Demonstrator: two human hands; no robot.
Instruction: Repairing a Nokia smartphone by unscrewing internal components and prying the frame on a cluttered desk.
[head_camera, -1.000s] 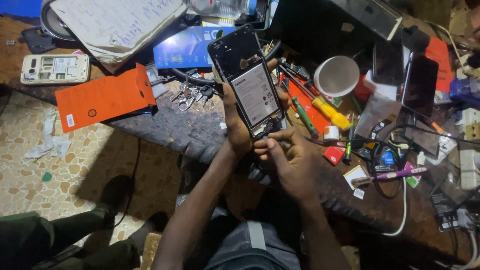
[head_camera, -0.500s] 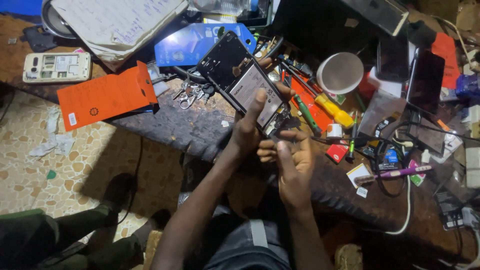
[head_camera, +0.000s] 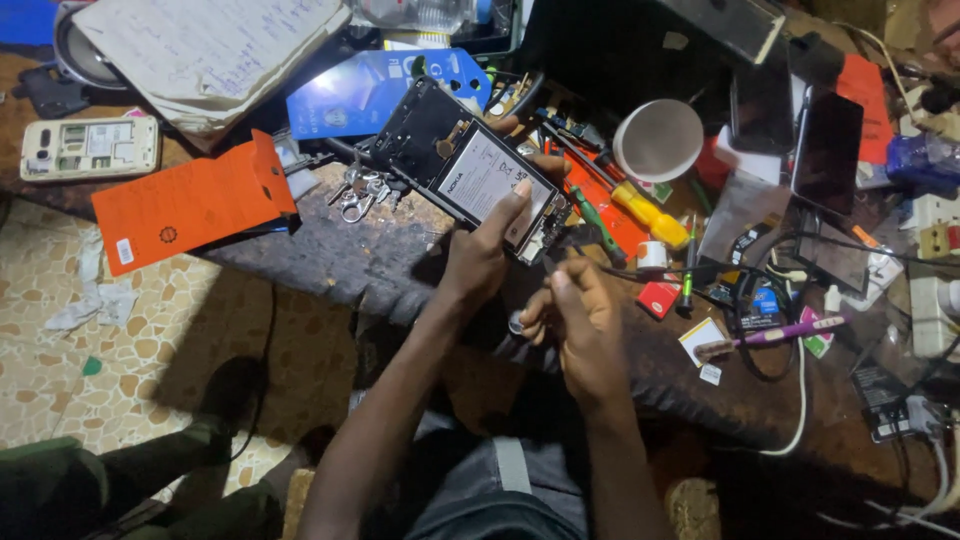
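An opened black smartphone (head_camera: 450, 160), back cover off and its white-labelled battery showing, is tilted above the cluttered workbench (head_camera: 330, 250). My left hand (head_camera: 480, 255) grips its lower right end, thumb pressed on the battery. Just below and to the right, my right hand (head_camera: 580, 320) is curled, fingers pinched on a thin dark tool whose tip points at the phone's bottom edge. A small round metal piece (head_camera: 515, 323) shows by its knuckles.
An orange card box (head_camera: 190, 200), a bunch of keys (head_camera: 358, 190), an old white phone shell (head_camera: 90, 148), papers (head_camera: 200, 45), a white cup (head_camera: 658, 140), a yellow-handled screwdriver (head_camera: 650, 215), dark phones (head_camera: 825, 150), a purple pen (head_camera: 770, 335) and cables crowd the bench. Someone's green-trousered leg (head_camera: 60, 480) is at the lower left.
The phone has swung from nearly upright to leaning left and lower over the bench. My left thumb came onto the battery. My right hand dropped slightly away from its bottom edge.
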